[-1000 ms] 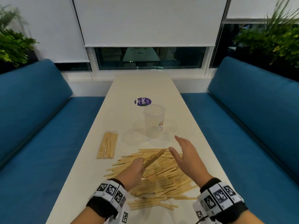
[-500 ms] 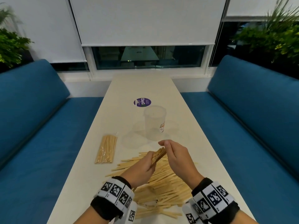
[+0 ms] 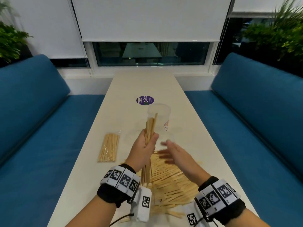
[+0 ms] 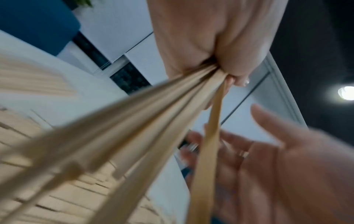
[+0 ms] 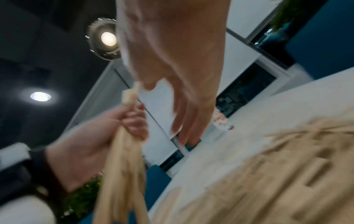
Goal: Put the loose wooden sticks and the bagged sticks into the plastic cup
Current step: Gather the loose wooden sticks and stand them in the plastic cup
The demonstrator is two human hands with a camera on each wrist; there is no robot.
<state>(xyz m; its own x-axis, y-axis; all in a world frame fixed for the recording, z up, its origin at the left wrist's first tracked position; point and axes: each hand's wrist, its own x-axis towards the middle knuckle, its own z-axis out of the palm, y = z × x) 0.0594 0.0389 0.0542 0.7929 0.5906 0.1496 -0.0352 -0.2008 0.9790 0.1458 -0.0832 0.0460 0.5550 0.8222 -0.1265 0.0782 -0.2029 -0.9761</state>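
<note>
Above the table, left hand gripping sticks, right hand spread, bagged sticks only overhead

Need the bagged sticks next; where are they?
In the head view, the bagged sticks lie on the table's left side, left of the left hand.

seats: blue sofas left and right of bench
window: dark glass, white blinds mostly down
plants: green, both far corners
lights: round ceiling lamps
</note>
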